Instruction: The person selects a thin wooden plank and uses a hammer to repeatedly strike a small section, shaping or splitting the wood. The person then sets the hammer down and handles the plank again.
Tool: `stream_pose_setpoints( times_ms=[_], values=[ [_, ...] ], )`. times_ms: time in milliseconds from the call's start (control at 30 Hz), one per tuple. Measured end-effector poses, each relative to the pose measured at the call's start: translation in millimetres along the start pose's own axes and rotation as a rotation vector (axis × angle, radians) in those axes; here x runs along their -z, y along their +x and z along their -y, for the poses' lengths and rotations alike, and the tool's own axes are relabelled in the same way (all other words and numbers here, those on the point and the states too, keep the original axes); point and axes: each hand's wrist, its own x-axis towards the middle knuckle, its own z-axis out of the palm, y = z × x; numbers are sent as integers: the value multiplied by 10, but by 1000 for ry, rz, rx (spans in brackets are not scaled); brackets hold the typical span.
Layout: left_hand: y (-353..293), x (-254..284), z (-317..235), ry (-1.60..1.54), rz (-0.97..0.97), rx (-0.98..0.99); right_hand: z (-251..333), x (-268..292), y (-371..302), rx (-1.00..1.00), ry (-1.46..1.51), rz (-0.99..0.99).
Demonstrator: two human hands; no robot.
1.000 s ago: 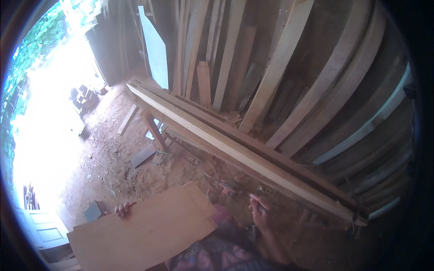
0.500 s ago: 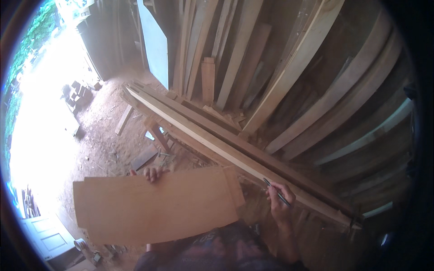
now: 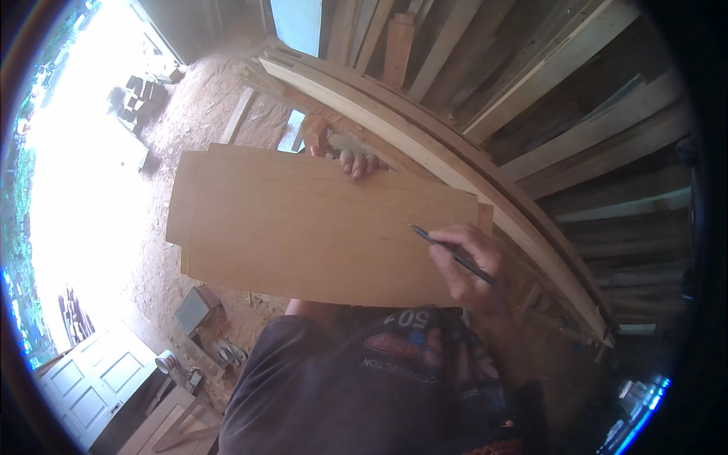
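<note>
A thin brown board point(image 3: 296, 227) lies across in front of my body, with faint lines on its face. Stepped edges at both ends suggest a second sheet beneath it. My left hand point(image 3: 359, 164) grips the far edge, fingertips curled over the top; its thumb and palm are hidden under the board. Over the right part of the board, my right hand point(image 3: 469, 262) is closed around a dark pencil point(image 3: 453, 254). The pencil's pale tip points left, at or just above the board's face; I cannot tell whether it touches.
Beyond the board, long timber beams point(image 3: 425, 152) run diagonally from upper left to lower right. Several planks point(image 3: 569, 68) lean behind them. A white panelled door point(image 3: 98, 379) stands at lower left, near a grey block point(image 3: 196, 309) on the dusty floor point(image 3: 201, 98).
My right hand has brought the pencil leftward from beside the board to over its face. The board and my left hand now sit higher and further right in view, and the view has tilted down.
</note>
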Motion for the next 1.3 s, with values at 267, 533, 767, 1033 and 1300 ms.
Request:
stream_pose_setpoints(
  times_ms=[267, 533, 767, 1033, 1300],
  values=[
    [119, 223, -75, -42, 3, 38, 41, -698, 595, 389, -78, 140],
    [288, 473, -205, -26, -15, 260, -149, -1012, 57, 234, 145, 104],
    [660, 690, 231, -31, 33, 424, -594, -438, 165, 178, 132, -193],
    [645, 519, 628, -61, 86, 431, -519, -188, 0, 53, 162, -229],
    [726, 318, 1026, -23, 64, 379, -412, 289, 297, 77, -88, -182]
  ],
)
